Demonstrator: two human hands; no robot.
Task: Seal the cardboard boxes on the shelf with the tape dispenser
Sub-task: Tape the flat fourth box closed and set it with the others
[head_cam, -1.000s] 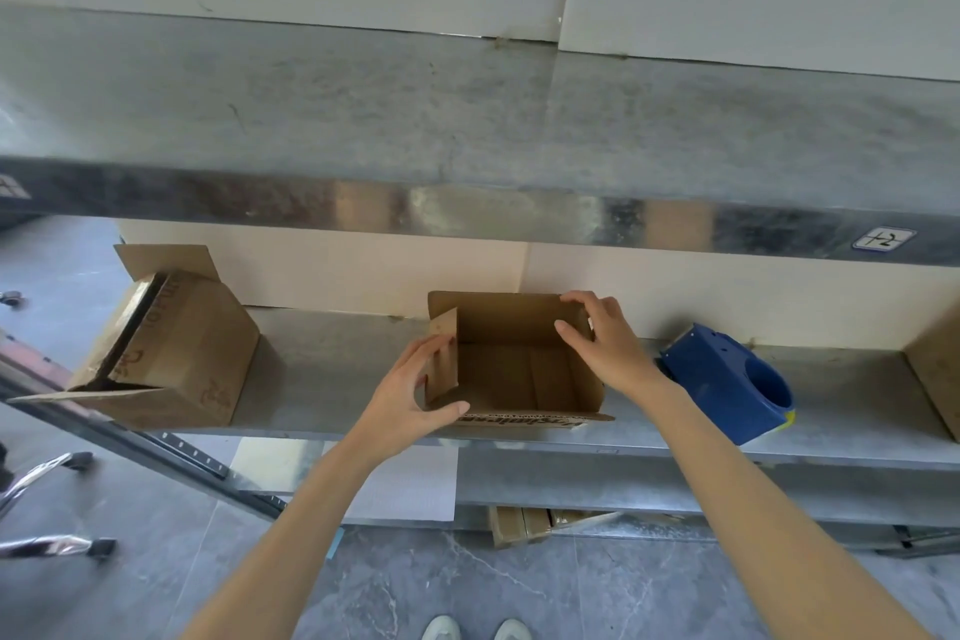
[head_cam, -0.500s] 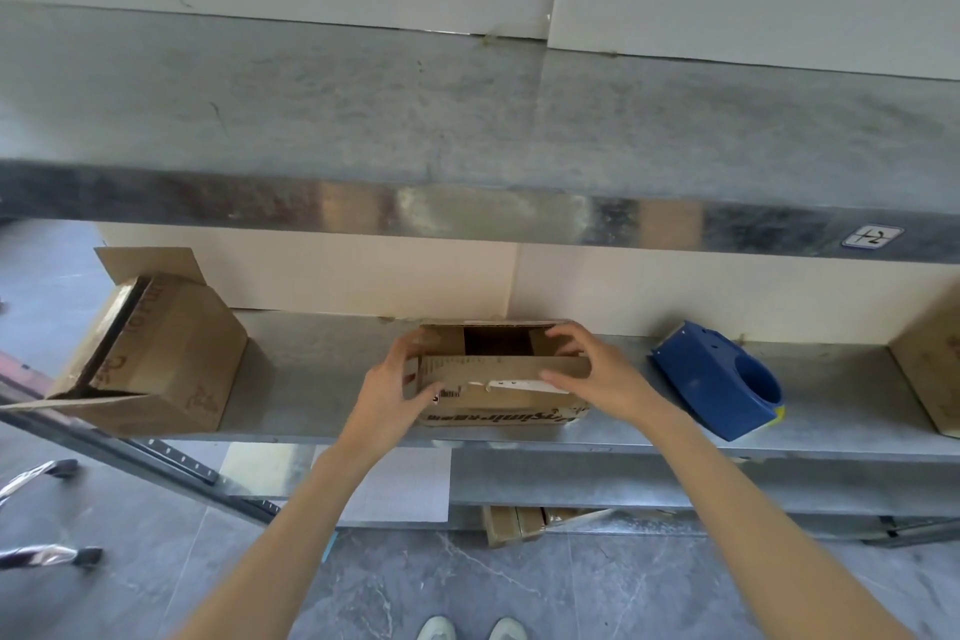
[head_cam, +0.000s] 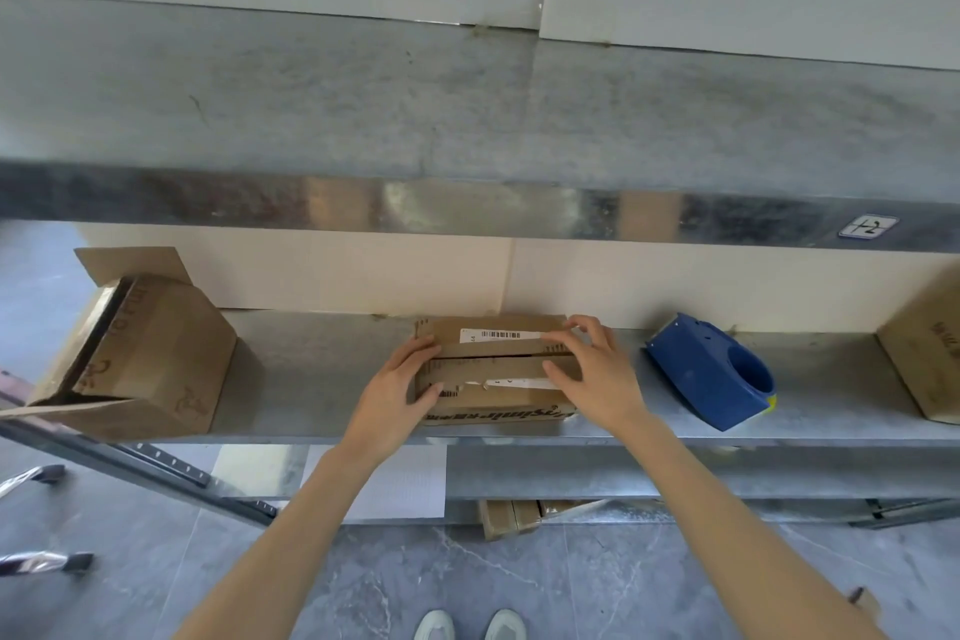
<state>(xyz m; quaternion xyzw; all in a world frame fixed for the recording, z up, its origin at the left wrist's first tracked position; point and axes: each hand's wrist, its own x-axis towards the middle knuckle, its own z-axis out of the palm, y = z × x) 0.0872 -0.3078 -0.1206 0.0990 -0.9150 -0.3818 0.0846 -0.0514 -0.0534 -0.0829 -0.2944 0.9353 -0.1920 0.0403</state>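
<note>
A small cardboard box (head_cam: 493, 361) sits mid-shelf with both top flaps folded down, a seam running across its top and a white barcode label on the far flap. My left hand (head_cam: 400, 390) presses on the box's left end with fingers flat over the flaps. My right hand (head_cam: 592, 374) presses the flaps down at the right end, fingers spread. The blue tape dispenser (head_cam: 711, 377) lies on the shelf to the right of the box, untouched.
A larger open cardboard box (head_cam: 150, 353) lies tipped on the shelf's left end. Another box (head_cam: 930, 353) stands at the far right. The metal shelf (head_cam: 311, 369) has an upper shelf (head_cam: 467, 208) overhanging it. More cardboard lies on the floor below (head_cam: 519, 517).
The box's top flaps went from open to folded down. Both hands moved from the box's open sides onto its closed top.
</note>
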